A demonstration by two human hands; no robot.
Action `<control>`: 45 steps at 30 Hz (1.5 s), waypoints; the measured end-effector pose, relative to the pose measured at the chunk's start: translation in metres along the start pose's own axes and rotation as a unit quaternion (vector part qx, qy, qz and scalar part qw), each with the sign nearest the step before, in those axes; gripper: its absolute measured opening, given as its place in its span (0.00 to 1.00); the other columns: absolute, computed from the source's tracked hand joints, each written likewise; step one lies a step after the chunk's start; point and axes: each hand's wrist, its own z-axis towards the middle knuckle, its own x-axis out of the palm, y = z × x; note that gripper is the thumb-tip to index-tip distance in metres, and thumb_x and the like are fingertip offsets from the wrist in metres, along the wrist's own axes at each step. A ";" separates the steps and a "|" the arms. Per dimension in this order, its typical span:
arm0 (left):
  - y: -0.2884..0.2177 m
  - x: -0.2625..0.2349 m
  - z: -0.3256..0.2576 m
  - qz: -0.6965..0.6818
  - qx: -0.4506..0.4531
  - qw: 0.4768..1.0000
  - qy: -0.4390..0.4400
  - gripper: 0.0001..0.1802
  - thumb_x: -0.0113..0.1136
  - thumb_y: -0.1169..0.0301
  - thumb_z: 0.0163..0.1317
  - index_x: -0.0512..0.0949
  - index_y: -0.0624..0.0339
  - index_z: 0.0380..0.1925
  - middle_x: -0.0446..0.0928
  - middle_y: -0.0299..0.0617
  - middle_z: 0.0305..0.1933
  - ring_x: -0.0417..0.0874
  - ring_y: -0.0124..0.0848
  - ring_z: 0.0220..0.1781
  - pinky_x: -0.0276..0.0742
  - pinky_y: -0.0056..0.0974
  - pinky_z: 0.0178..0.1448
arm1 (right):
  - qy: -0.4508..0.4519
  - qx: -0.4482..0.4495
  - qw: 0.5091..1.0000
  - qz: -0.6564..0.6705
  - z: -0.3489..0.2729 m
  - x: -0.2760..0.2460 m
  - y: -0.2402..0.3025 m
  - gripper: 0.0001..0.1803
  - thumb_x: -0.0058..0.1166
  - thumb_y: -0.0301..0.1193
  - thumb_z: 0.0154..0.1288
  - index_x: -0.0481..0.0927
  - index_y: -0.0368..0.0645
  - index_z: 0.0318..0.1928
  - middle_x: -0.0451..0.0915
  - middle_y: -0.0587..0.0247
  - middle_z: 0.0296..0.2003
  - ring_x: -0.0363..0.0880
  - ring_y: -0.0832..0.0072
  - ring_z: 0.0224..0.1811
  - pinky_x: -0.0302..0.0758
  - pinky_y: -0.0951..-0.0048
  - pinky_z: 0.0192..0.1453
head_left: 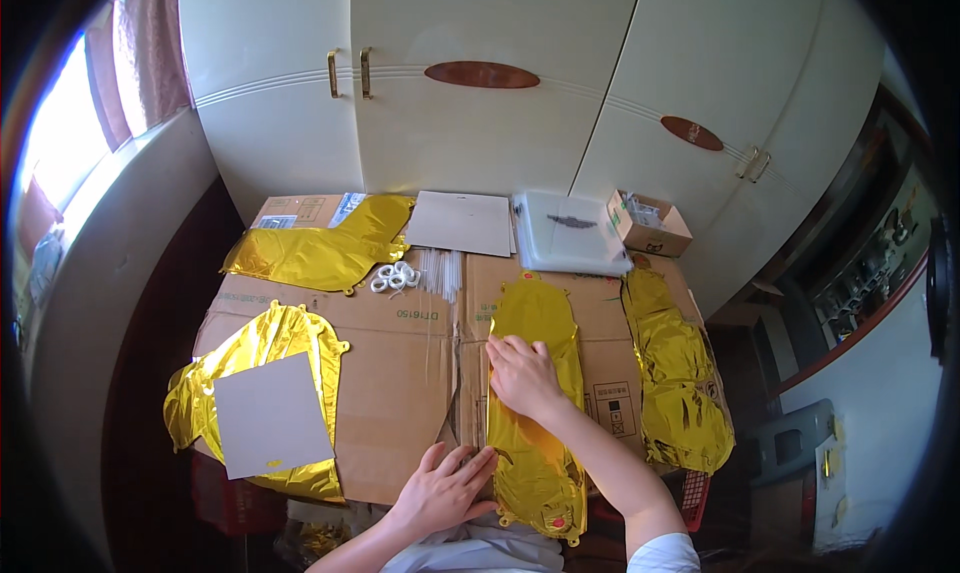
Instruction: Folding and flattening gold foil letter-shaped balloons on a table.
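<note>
From the head cam I see my right hand (522, 375) laid flat, fingers spread, palm down on the gold foil balloon (535, 413) at centre-right of the bench (400, 373); it grips nothing, just presses the foil approx. mid-length. That balloon is deflated, long and narrow, running from near the clear plastic lid (570, 233) at the far side down to the near edge, where its tail w/ a red spot hangs over. My left hand (445, 488) is open too, fingers extended, resting on the cardboard at the near edge, fingertips touching or just beside the balloon's left rim; can't tell which. The bench top is covered w/ flattened brown cardboard. Left side: a 2nd gold foil balloon (262, 348) w/ a grey card sheet (272, 415) lying on top of it. Far left: a 3rd gold piece (320, 248), crumpled. Right side: another gold foil strip (685, 383), well apart from my hands. Between the far pieces: a bunch of white rings (396, 276) next to a bundle of clear straws (440, 271), plus another grey card (462, 223) and a small open cardboard box (648, 225). White cabinet doors (480, 73) stand behind the bench.
</note>
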 end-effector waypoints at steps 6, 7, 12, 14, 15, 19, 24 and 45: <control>0.001 0.001 0.000 -0.002 0.001 1.000 -0.003 0.34 0.53 0.42 0.63 0.74 0.54 0.60 0.71 0.35 0.65 0.69 0.36 0.63 0.60 0.53 0.69 | 0.014 0.008 1.000 0.003 0.011 0.011 -0.013 0.22 0.55 0.35 0.58 0.81 0.40 0.52 0.79 0.67 0.56 0.73 0.77 0.57 0.66 0.63 0.51; 0.001 0.001 0.000 -0.001 0.002 1.000 0.001 0.34 0.52 0.42 0.63 0.74 0.54 0.60 0.70 0.35 0.65 0.69 0.36 0.63 0.61 0.53 0.69 | 0.018 0.010 1.000 0.002 0.013 0.013 -0.016 0.22 0.55 0.35 0.59 0.81 0.40 0.53 0.79 0.67 0.57 0.73 0.77 0.58 0.66 0.63 0.52; 0.001 0.000 0.000 0.001 0.004 1.000 0.008 0.35 0.50 0.42 0.64 0.72 0.55 0.62 0.69 0.36 0.66 0.69 0.36 0.64 0.63 0.53 0.68 | 0.067 0.022 0.997 0.014 0.025 0.018 -0.029 0.23 0.52 0.36 0.62 0.78 0.42 0.56 0.77 0.69 0.60 0.70 0.75 0.64 0.66 0.60 0.56; 0.000 0.000 0.000 -0.001 0.002 1.000 0.005 0.34 0.52 0.42 0.63 0.73 0.55 0.60 0.70 0.36 0.66 0.69 0.36 0.64 0.61 0.53 0.69 | 0.085 0.028 0.996 0.015 0.028 0.020 -0.032 0.23 0.51 0.37 0.63 0.77 0.43 0.58 0.75 0.69 0.62 0.68 0.74 0.66 0.65 0.59 0.57; 0.000 0.000 0.000 -0.001 0.000 1.000 0.004 0.34 0.53 0.42 0.63 0.74 0.55 0.60 0.70 0.35 0.65 0.68 0.36 0.64 0.59 0.53 0.70 | 0.091 0.030 0.995 0.014 0.030 0.022 -0.034 0.24 0.50 0.37 0.64 0.76 0.43 0.59 0.74 0.69 0.63 0.67 0.73 0.67 0.65 0.59 0.58; -0.001 -0.001 0.000 0.000 -0.001 1.000 0.006 0.35 0.53 0.42 0.62 0.73 0.55 0.61 0.70 0.36 0.66 0.68 0.36 0.64 0.59 0.53 0.70 | 0.109 0.038 0.993 0.014 0.030 0.026 -0.037 0.25 0.47 0.43 0.69 0.74 0.45 0.62 0.71 0.69 0.66 0.63 0.70 0.71 0.64 0.57 0.60; -0.002 0.000 -0.001 0.002 -0.002 1.000 0.007 0.36 0.54 0.42 0.62 0.73 0.56 0.62 0.69 0.36 0.66 0.68 0.36 0.64 0.59 0.53 0.70 | 0.133 0.050 0.990 0.013 0.030 0.022 -0.034 0.34 0.44 0.57 0.69 0.71 0.49 0.65 0.67 0.71 0.69 0.58 0.69 0.74 0.62 0.54 0.64; -0.017 -0.003 -0.011 0.032 0.017 0.999 0.008 0.35 0.55 0.43 0.62 0.73 0.57 0.61 0.71 0.37 0.65 0.71 0.32 0.61 0.61 0.53 0.67 | 0.158 0.080 0.983 0.039 0.030 0.028 -0.038 0.35 0.40 0.59 0.70 0.66 0.54 0.69 0.62 0.72 0.72 0.53 0.68 0.76 0.58 0.49 0.68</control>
